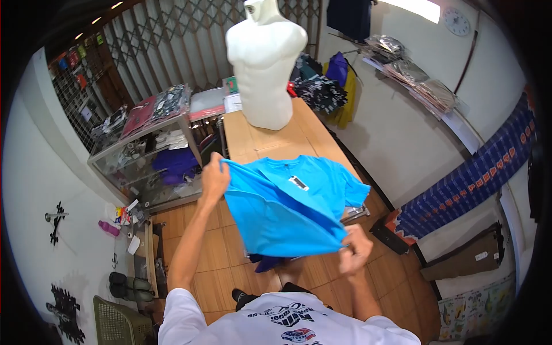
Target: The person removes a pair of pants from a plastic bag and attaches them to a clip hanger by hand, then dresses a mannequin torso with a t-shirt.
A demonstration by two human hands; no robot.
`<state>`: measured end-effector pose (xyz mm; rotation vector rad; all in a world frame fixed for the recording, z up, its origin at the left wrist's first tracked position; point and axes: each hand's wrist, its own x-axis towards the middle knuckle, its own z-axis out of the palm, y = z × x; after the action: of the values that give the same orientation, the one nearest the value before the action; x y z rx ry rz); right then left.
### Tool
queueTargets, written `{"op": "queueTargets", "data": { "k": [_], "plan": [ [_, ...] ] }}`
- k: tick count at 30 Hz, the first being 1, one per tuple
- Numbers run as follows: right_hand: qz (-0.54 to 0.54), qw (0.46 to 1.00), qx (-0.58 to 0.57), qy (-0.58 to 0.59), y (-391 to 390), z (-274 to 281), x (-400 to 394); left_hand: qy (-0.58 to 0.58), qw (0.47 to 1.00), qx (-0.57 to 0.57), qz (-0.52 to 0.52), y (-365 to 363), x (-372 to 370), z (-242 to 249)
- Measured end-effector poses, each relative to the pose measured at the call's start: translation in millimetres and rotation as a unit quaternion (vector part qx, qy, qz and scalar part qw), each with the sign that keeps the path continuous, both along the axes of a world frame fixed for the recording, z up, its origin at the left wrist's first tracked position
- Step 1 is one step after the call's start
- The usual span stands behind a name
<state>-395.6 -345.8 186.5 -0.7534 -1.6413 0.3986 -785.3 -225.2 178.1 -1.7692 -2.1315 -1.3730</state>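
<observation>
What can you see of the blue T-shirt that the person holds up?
The blue T-shirt is bright sky blue, short-sleeved, of soft cloth, with a small label near the neck. It hangs spread in the air above the wooden table. The left hand grips one edge high, and the right hand grips the lower edge.

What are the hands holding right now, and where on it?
Both hold the blue T-shirt: the left hand grips its edge up near a shoulder, the right hand pinches the lower hem corner.

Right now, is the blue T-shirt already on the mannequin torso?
No, the blue T-shirt is held up by both hands, while the mannequin torso stands bare on the table.
</observation>
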Motion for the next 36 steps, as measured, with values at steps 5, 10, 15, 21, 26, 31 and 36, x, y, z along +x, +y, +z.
{"op": "queueTargets", "data": {
  "k": [5,10,15,21,26,31,36],
  "plan": [
    [-0.050,0.998,0.033,-0.010,39,48,-20,-0.005,0.985,0.070,0.159,-80,-135,67],
    [-0.003,0.998,0.059,-0.016,63,73,-102,-0.160,0.967,0.103,0.169,-175,-233,121],
    [0.102,0.992,-0.022,0.072,60,90,-195,-0.182,0.975,0.055,0.119,-252,-318,140],
    [0.230,0.969,-0.072,0.056,57,101,-288,-0.176,0.973,-0.032,0.149,-318,-369,133],
    [0.228,0.959,-0.060,-0.158,77,88,-340,-0.064,0.964,-0.036,0.254,-348,-388,114],
    [0.275,0.936,-0.096,-0.196,113,67,-373,0.002,0.924,-0.076,0.375,-357,-461,79],
    [0.364,0.907,-0.159,-0.137,139,74,-407,-0.259,0.920,-0.031,0.292,-321,-479,88]
  ]
}}
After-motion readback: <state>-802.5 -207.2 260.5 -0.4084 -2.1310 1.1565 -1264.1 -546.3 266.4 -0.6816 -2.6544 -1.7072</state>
